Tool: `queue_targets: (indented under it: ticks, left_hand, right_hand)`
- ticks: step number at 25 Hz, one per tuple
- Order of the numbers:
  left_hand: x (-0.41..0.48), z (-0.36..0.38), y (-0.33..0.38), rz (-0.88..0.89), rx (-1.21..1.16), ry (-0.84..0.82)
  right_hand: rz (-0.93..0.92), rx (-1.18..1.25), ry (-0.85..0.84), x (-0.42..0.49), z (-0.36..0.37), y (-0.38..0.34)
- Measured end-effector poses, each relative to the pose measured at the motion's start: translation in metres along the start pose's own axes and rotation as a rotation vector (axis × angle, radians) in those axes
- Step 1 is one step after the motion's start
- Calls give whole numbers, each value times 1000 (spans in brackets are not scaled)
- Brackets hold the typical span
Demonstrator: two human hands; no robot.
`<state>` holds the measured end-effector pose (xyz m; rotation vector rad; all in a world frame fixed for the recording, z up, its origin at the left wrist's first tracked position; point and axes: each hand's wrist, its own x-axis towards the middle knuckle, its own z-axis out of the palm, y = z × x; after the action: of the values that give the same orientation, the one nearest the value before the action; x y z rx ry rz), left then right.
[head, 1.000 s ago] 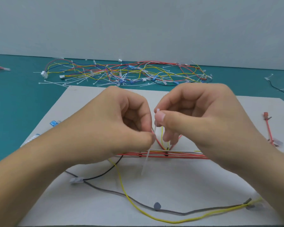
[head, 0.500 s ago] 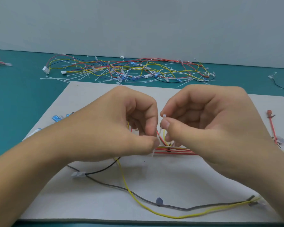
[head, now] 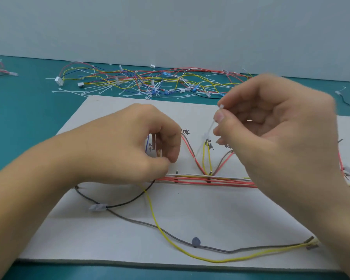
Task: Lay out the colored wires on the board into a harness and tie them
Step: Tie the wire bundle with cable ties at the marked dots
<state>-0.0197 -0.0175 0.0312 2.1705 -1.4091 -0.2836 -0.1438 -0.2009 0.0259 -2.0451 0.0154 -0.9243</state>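
**Hidden or unclear.** The left hand (head: 129, 146) covers the left end of the wire bundle (head: 226, 181). Its grip is drawn together, thumb against curled fingertips just above that end; whether anything is clamped there cannot be told. A blue wire (head: 147, 144) shows only as a sliver behind its fingers.

The right hand (head: 281, 128), blurred at its edges, hides the bundle's right stretch and part of a terminal (head: 311, 242) near the board's near right edge. Its grip is clamped on the upper end of a translucent cable tie (head: 207, 132), pinched between thumb and forefinger. The tie slants down to the left over the branch wires (head: 204, 158), its lower end faint against them.

Handwritten labels (head: 185, 131) on the board (head: 190, 215) are too small to read. A small wire bunch (head: 0, 70) is cut off at the far left edge.

**Count.**
- Two hands, with one tie in hand.
- One board on the teal tabletop (head: 18, 128).
- One bundle lying left to right across the board's middle, with two dark bands (head: 176, 180) visible on it.
- Three loose wires on the near half: black wire (head: 129, 201), gray wire (head: 150, 223), yellow wire (head: 218, 260).
- One clear connector (head: 97, 207) where black meets gray.
- One blue-gray dot (head: 195, 241) on the gray wire.
- The far pile (head: 150, 81) of wires and white ties is too tangled to count.
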Motion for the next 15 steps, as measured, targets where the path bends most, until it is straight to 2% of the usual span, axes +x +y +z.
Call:
queue_targets:
  ticks: [6,12,15]
  left_hand:
    - [-1,1,0,-64,42,-93]
    - [0,0,6,-100,63,-77]
    - [-3,1,14,-54,135,-76]
  right_hand:
    - [97,-82,-161,-1,12,14]
    - [49,-193,-322,-1,14,19]
    - [58,-200,-360,-1,13,20]
